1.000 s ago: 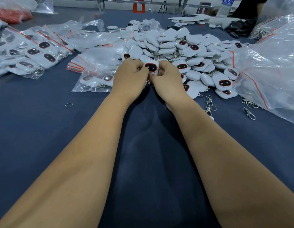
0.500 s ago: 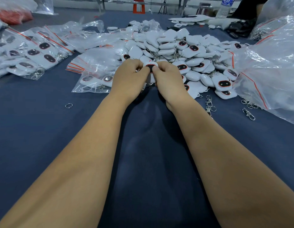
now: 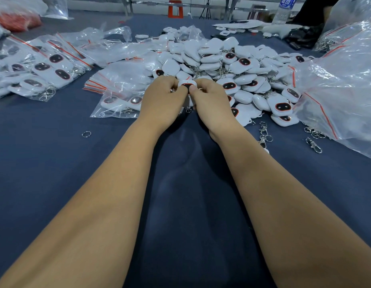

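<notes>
Hands (image 3: 162, 100) (image 3: 211, 103) pinch fob (image 3: 186, 85); bag (image 3: 98, 112) holds two.

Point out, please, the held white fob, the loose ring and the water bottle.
white fob (image 3: 185, 82), head view, white top edge.
loose ring (image 3: 86, 134), head view, its centre.
water bottle (image 3: 282, 13), head view, body below label.

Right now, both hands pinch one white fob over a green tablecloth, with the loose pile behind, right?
Not quite. The head view shows a dark blue tablecloth, not green. Otherwise yes: left hand and right hand both pinch one white fob, with the loose pile behind.
</notes>
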Demonstrator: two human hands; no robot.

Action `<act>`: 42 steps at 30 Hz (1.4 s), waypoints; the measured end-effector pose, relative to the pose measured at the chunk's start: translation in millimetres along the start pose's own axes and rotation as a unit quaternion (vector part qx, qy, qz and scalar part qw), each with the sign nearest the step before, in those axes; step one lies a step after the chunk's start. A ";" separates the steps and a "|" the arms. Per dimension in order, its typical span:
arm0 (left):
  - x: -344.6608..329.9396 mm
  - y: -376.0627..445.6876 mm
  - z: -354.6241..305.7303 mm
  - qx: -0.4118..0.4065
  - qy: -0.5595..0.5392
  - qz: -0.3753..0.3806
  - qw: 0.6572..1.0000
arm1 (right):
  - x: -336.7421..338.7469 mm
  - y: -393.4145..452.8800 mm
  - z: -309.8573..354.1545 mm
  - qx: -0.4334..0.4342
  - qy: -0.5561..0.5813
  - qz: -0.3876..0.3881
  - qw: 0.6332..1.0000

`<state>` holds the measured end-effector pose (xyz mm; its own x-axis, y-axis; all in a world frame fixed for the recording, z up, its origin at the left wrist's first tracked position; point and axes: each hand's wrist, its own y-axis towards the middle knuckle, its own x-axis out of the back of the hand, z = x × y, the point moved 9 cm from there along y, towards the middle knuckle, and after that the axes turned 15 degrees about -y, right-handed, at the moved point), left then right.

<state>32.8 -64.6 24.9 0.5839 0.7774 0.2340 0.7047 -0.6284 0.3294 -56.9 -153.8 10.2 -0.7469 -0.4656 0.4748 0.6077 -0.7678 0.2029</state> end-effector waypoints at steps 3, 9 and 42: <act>0.2 -1.5 -1.8 0.001 -0.012 0.001 1.000 | 0.8 -1.0 -0.4 0.002 0.018 0.000 1.000; -0.5 -4.4 -8.9 -0.022 -0.006 0.014 1.000 | 2.3 -1.2 0.9 0.003 0.031 -0.001 1.000; 22.2 -9.3 -33.2 -0.149 0.007 -0.109 0.983 | 5.9 -4.0 -5.4 -0.029 0.126 -0.043 0.991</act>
<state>25.8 -40.6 57.4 0.4256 0.8939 0.1409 0.6608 -0.4133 0.6265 -65.2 -155.8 7.5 -0.8429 -0.4872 0.2283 0.5284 -0.8297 0.1803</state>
